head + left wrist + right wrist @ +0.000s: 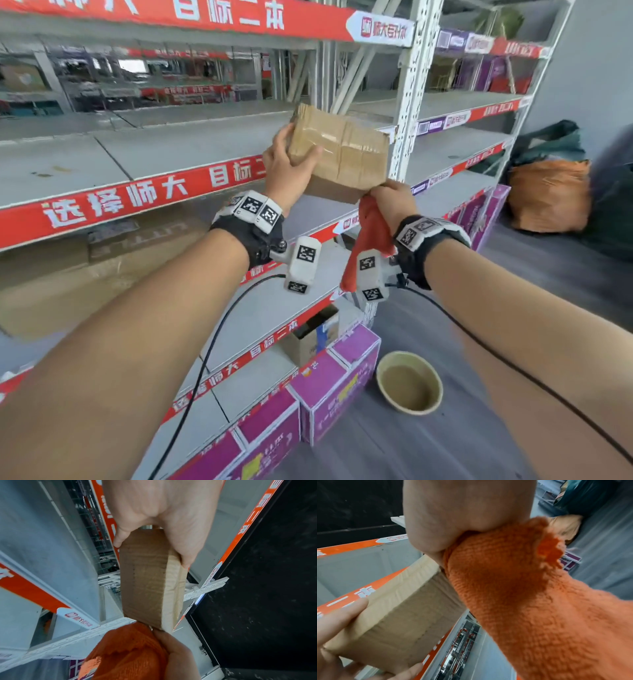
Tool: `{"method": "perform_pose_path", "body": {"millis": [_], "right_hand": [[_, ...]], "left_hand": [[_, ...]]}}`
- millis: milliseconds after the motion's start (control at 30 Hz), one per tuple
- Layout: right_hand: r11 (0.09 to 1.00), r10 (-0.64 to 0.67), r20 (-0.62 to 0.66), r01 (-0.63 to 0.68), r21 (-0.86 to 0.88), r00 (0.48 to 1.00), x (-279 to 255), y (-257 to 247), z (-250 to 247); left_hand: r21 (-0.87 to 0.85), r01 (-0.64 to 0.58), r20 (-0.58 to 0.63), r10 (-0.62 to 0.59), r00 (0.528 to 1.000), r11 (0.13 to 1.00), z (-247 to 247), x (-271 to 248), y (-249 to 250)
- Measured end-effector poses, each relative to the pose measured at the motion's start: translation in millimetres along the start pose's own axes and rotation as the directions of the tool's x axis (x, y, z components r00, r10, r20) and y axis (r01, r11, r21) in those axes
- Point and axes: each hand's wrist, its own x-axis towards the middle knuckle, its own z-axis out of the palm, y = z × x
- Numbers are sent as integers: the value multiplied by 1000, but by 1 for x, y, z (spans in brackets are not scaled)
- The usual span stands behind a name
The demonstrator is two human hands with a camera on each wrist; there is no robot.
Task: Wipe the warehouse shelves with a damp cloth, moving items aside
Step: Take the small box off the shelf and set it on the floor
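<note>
A taped cardboard box (342, 150) is held in the air in front of the grey shelf (154, 150) with the red edge strip. My left hand (301, 142) grips its left end, thumb on the near face. My right hand (383, 192) clutches an orange cloth (371, 236) and touches the box's lower right corner. In the left wrist view my left hand (152, 553) pinches the box (145, 581) across its thickness, with the cloth (130, 649) just beyond the far end. The right wrist view shows the cloth (522, 601) bunched in my right hand (453, 527) against the box (399, 615).
A white perforated upright (407, 102) stands just behind the box's right end. On the floor are a bowl of murky water (409, 383), purple cartons (329, 387) and a small open carton (315, 335). An orange bag (548, 195) lies at the right. Flattened cardboard (85, 274) covers a lower shelf.
</note>
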Motion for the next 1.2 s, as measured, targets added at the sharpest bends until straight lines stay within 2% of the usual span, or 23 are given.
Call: {"method": "perform_pose_path", "body": {"millis": [133,267,400,633,800,900,1000,1100,1200], "right_hand": [[998,58,2,-57,-41,998,10,41,-24],[986,120,-3,-120,-116,993,12,88,-59],[952,231,26,-220,-211,973,21,143,-112],[907,347,64,-317,-278,936,44,224,-184],[863,419,63,-376,-336,906,58,267,-212],[840,464,79,-411,-354,882,64,292,-217],[815,502,51,-452,-364,864,66,321,-216],[786,520,-28,-491,-375,854,65,371,-209],[731,561,-136,-565,-382,817,58,435,-198]], "left_hand": [[-20,90,34,-90,995,996,39,-13,-20],[-29,239,110,-234,966,971,88,-33,-47],[-18,401,206,-389,898,916,149,-55,-79],[48,583,311,-567,763,811,247,-82,-119],[124,626,344,-625,701,770,297,-93,-143],[158,677,393,-675,625,719,317,-94,-165],[182,687,417,-688,594,704,333,-96,-194],[233,666,449,-686,573,708,353,-106,-246],[253,717,460,-733,501,649,371,-127,-312]]}}
